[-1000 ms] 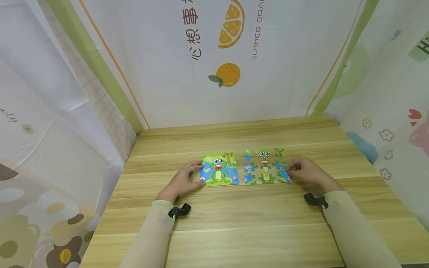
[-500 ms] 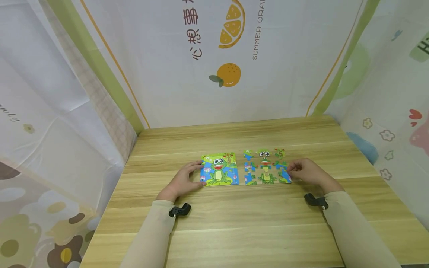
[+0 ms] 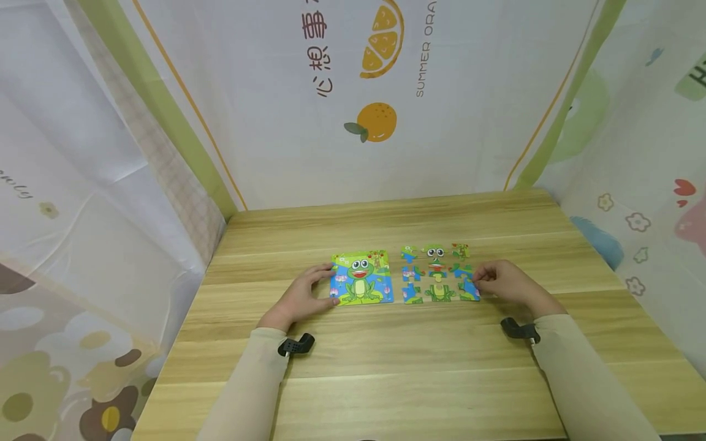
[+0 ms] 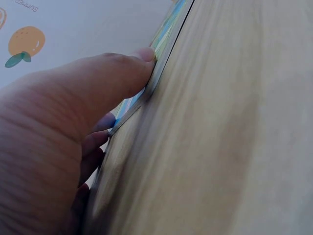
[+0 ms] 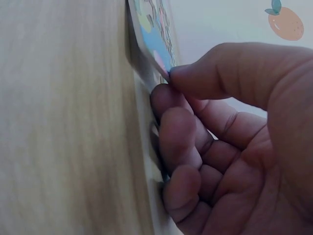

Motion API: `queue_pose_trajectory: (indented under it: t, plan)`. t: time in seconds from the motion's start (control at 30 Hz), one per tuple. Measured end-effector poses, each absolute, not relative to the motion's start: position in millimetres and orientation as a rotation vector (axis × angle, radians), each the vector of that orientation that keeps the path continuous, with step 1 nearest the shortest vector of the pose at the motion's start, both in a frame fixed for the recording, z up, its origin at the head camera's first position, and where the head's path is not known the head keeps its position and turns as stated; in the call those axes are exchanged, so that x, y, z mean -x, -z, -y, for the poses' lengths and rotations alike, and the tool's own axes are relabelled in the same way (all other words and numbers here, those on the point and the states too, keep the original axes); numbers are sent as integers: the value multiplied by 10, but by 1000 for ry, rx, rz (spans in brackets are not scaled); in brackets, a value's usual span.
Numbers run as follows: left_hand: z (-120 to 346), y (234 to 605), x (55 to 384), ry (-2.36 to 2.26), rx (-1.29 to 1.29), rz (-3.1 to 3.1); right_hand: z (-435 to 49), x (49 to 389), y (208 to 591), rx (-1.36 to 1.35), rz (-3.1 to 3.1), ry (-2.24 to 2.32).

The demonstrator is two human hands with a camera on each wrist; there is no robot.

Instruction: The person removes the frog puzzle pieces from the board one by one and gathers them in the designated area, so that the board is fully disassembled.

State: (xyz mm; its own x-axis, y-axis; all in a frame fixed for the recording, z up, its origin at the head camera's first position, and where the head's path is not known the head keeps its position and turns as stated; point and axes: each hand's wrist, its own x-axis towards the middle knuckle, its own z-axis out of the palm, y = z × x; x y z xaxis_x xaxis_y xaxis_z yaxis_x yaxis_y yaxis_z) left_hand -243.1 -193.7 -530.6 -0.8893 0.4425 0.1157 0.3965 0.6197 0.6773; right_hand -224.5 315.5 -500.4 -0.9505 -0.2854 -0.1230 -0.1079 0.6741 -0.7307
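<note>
My left hand (image 3: 300,297) holds the left side of a square frog puzzle board (image 3: 361,278), thumb at its near corner and the other fingers along its left edge. In the left wrist view the thumb (image 4: 117,73) lies on the rim of the board. To the right of it, jigsaw pieces (image 3: 439,293) of a matching frog picture lie spaced apart in rows. With thumb and index finger, my right hand (image 3: 502,282) pinches the outer edge of the blue near-right corner piece (image 3: 469,290). That piece (image 5: 154,41) is tilted up off the table in the right wrist view, with the remaining fingers curled below.
The wooden table (image 3: 380,367) extends in front of both hands and off to either side. A white cloth (image 3: 309,165) printed with oranges hangs behind its far edge. More patterned cloth hangs at left and right. A black strap (image 3: 298,345) is on each wrist.
The near-right corner piece has shifted slightly to the right and straightened in my right fingers. My left hand and the frog board stay in place.
</note>
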Motion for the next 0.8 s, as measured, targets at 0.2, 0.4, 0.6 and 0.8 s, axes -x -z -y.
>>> queue_pose_trajectory:
  t: [0.2, 0.4, 0.6, 0.8]
  plan:
    - [1936, 5305, 2429, -1139, -720, -2764, -3162, 2250, 5016, 322, -2659, 1136]
    - [1942, 5296, 2412, -1139, -721, -2767, -3162, 2235, 5004, 340, -2654, 1136]
    - [1943, 5296, 2417, -1154, -724, -2757, -3161, 2229, 4994, 345, -2655, 1125]
    - [1958, 5308, 2436, -1215, -726, -2728, -3205, 2249, 4969, 347, -2685, 1099]
